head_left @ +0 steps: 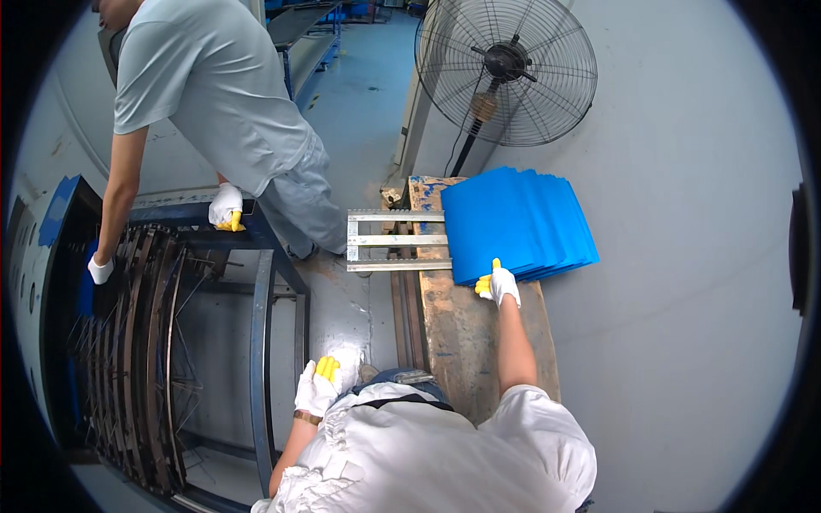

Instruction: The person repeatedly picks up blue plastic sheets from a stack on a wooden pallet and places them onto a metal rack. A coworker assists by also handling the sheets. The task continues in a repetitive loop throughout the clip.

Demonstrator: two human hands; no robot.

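Note:
A fanned stack of thin blue sheets [505,218] lies on a worn wooden bench [453,321], ahead and to the right. My right hand [505,286], in a white glove with yellow fingertips, grips the near edge of the stack. One of its fingers lies over the top sheet, while the others are at the edge. My left hand [317,391], gloved the same way, is low beside my body. It holds nothing, and its fingers are extended close together. A metal ladder-like frame [396,240] reaches left from under the sheets.
On the left, a co-worker [218,94] in white gloves leans over a dark machine with curved slats [137,342]. Its blue steel frame [262,342] stands between the machine and me. A large caged fan [506,64] is behind the bench, and a grey wall [684,256] runs along the right.

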